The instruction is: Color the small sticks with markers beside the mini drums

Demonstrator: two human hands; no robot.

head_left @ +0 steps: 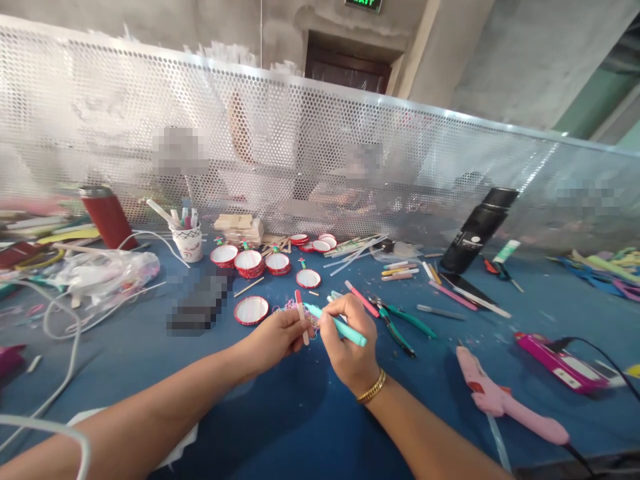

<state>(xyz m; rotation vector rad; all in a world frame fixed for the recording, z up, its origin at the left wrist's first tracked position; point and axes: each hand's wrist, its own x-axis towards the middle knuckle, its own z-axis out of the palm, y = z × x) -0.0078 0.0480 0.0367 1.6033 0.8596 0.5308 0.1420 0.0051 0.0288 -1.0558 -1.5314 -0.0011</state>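
Observation:
My left hand (280, 333) pinches a wooden craft stick (301, 313) whose upper end is coloured red. In my right hand (350, 340) is a turquoise marker (345, 328), held like a pen with its tip close to the stick. Whether the tip touches the wood I cannot tell. Under and behind my fingers lies a small heap of colourful loops (287, 307), partly hidden. Just beyond my left hand rests a round white disc with a red rim (251, 311). A pink marker (361, 298) lies past my right hand.
Green-handled pliers (400, 320), a pink glue gun (505, 393) and a magenta device (563, 363) are on the right. A black bottle (475, 230) stands behind them. Leftward are a paper cup of pens (187, 241), a red tumbler (107, 217) and white cable (75, 340). A perforated metal screen (280, 153) borders the back.

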